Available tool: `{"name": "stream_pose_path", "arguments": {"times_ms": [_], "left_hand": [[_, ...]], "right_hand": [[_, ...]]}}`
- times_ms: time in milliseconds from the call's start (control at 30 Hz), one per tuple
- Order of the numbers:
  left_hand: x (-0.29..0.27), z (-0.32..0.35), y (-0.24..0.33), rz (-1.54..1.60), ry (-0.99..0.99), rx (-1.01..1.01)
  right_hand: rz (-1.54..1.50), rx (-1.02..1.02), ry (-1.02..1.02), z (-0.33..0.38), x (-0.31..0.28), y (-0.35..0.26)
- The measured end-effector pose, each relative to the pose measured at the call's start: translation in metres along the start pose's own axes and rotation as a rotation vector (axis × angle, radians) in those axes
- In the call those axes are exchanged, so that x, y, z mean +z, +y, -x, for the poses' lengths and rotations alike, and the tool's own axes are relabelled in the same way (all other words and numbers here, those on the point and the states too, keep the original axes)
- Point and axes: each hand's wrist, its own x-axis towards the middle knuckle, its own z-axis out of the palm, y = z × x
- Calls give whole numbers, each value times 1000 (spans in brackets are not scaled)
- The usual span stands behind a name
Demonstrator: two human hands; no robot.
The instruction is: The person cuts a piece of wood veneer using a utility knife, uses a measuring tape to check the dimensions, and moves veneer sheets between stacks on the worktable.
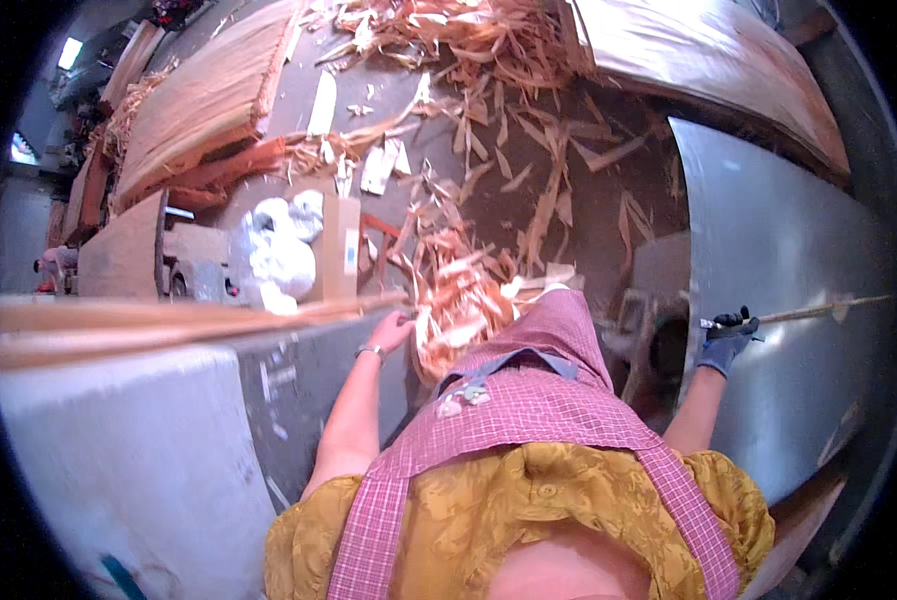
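Observation:
My bare left hand point(394, 328), a band round its wrist, is closed at the near end of a long wood veneer strip point(169, 325). The strip runs leftward over a pale-topped table point(129, 440) and looks smeared by motion. On the right, my right hand point(731, 342) wears a grey-blue glove with dark fingers. Those fingers are closed round a thin wooden strip point(819, 309), which stretches right above a shiny metal-topped table point(784, 230). A short pale tip shows on the other side of the glove, too small to make out.
Torn veneer scraps point(464, 290) heap in front of me and spread over the floor. Stacked veneer sheets point(214, 90) lie far left, another covered stack point(709, 70) far right. White bundled plastic point(287, 245) sits beside a cardboard piece point(339, 245). A person point(57, 262) is at the far left.

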Motion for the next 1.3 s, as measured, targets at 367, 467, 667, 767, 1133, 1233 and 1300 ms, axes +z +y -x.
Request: {"name": "stream_pose_path", "arguments": {"times_ms": [367, 467, 667, 767, 1133, 1233, 1300], "left_hand": [[-134, -212, 143, 29, 124, -58], [-140, -194, 155, 90, -42, -318], [-119, -227, 135, 201, -147, -345], [-139, -293, 116, 645, -275, -464], [-359, -545, 348, 180, 26, 103], [-387, -608, 314, 201, -85, 82], [-407, -632, 264, 140, -15, 130]], "right_hand": [[-12, -70, -137, -230, 406, 130], [-94, -13, -254, -226, 487, 139], [50, 26, -270, -215, 562, 151], [75, 125, -347, -211, 577, 155], [258, 64, -272, -172, 664, 285], [270, 26, -251, -162, 735, 332], [185, 95, -287, -152, 778, 362]]}}
